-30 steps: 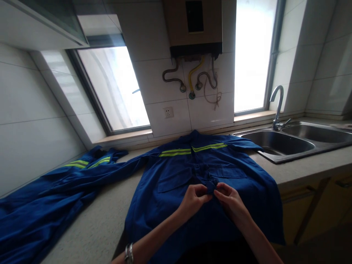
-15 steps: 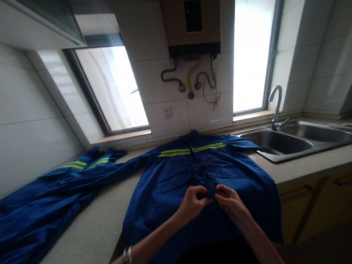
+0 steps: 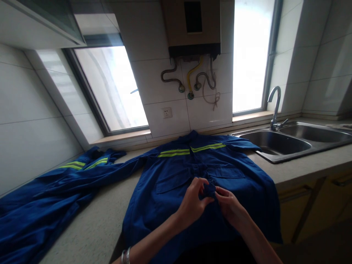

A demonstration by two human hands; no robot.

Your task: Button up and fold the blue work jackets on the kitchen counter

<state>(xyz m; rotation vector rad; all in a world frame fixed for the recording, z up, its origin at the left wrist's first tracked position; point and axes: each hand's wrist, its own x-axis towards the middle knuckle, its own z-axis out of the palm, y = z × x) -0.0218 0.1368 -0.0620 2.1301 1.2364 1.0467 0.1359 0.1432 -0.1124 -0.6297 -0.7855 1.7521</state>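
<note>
A blue work jacket [image 3: 154, 198] with yellow-green stripes across its chest lies spread front up, its lower part hanging over the counter's near edge. At the middle of its front, my left hand [image 3: 191, 200] curls its thumb and index finger around a raised bit of the front edge. My right hand [image 3: 230, 205] pinches the same fold from the other side. Any button between the fingertips is too dark and small to make out. One jacket button shows higher up, between the two pocket flaps.
Another blue garment [image 3: 35, 209] with similar stripes lies on the counter [image 3: 82, 223] at left, touching the jacket's sleeve. A steel double sink [image 3: 271, 156] with a tap [image 3: 274, 110] is at right, close to the other sleeve. A water heater [image 3: 178, 25] hangs above.
My left hand has shifted slightly upward, and its thumb and index finger are spread wider around the fold. The right hand stays at nearly the same spot, still pinching the cloth.
</note>
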